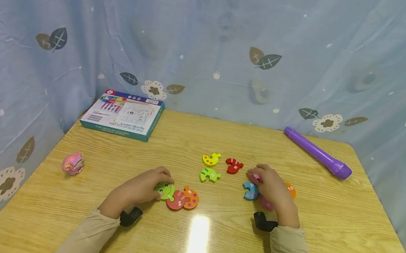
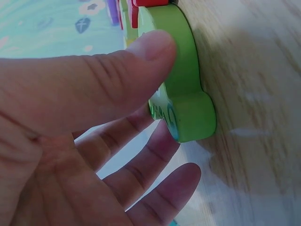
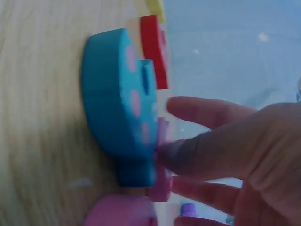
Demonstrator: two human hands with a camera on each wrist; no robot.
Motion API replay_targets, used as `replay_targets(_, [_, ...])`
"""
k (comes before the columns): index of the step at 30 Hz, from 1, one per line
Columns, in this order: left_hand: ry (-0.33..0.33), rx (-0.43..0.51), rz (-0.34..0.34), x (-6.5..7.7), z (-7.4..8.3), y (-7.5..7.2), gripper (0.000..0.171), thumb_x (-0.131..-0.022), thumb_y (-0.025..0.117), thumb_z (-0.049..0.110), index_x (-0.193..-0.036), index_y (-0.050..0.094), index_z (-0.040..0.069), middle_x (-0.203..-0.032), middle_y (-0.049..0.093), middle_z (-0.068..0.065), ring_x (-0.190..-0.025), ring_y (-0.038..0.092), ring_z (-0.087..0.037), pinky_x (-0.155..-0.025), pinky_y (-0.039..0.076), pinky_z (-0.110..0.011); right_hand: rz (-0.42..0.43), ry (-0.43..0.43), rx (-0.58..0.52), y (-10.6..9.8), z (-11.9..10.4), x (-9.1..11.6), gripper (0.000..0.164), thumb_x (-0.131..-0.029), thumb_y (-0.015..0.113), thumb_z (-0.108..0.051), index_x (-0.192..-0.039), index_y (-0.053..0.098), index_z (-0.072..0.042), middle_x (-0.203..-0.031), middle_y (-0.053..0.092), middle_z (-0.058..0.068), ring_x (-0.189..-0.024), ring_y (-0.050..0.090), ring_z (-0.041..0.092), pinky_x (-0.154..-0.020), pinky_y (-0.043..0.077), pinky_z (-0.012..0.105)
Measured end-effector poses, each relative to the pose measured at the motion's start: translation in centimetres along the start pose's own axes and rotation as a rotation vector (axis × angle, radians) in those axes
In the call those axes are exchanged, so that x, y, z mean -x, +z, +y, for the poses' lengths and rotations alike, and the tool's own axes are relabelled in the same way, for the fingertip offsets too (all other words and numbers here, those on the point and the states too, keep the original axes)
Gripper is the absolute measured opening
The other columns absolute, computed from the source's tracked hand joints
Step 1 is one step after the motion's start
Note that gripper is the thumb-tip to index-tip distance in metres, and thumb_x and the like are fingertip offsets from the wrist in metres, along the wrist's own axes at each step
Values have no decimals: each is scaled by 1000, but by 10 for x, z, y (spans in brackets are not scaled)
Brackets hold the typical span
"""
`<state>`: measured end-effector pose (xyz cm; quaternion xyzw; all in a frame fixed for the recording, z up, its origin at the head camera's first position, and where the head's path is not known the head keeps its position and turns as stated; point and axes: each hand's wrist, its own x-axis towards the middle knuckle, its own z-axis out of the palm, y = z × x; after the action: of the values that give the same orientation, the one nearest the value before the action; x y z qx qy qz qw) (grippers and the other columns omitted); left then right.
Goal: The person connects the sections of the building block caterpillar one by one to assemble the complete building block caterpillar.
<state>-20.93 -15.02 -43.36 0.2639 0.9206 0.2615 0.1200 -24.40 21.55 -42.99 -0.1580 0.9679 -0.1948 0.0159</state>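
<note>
My left hand pinches a green smiling-face puzzle piece at the table's centre left. The left wrist view shows its thumb on the green piece, with other fingers behind. Joined to that piece are a red piece marked 2 and an orange spotted piece marked 3. Over on the right, my right hand holds a dark pink piece between thumb and fingers, partly hidden. Beside it lies a blue piece with pink spots. A pink piece and an orange piece marked 10 are partly covered by this hand.
Yellow, light green and red puzzle pieces lie between the hands. A flat box sits at the back left, a small pink toy at the left edge. A purple microphone-shaped stick lies at the back right.
</note>
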Motion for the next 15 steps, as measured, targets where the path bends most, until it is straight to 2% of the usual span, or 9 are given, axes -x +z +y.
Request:
replay_targets(2, [-1,2,-1,0,0,0,43,-75,70,-3,-116,63,7,-116,51,-4,-105,51,-21,-90,44,-38,-21,-35,-9,3,3,-1,37,-80,51,14,-111,65,-1,-123,48,29,-110,46,50,-92,36,59])
replay_targets(4, [-4,-2,-1,0,-1,0,43,-75,70,-2,-116,63,7,-116,51,-3,-105,51,-21,-89,44,-37,-20,-35,-1,5,4,-1,42,-76,48,18,-110,65,0,-120,50,31,-109,46,51,-93,36,59])
replay_targets(9, [-5,-18,-2,-2,-2,1,43,-74,71,-3,-115,64,7,-116,51,-3,-106,51,-20,-90,44,-37,37,3,39,5,6,1,34,-78,54,12,-109,64,2,-108,52,31,-98,50,49,-85,42,57])
replay_targets(12, [0,-25,-2,-2,-2,1,43,-74,71,-3,-115,64,6,-115,51,-4,-105,51,-21,-90,44,-38,8,20,3,1,7,3,36,-82,56,8,-117,60,2,-112,46,35,-100,50,49,-80,46,54])
replay_targets(15, [-5,-18,-4,-2,-2,1,42,-74,71,-3,-115,63,6,-115,51,-3,-105,51,-21,-90,44,-38,-39,12,-42,-2,9,5,46,-80,54,14,-124,56,0,-122,37,39,-104,47,52,-75,48,49])
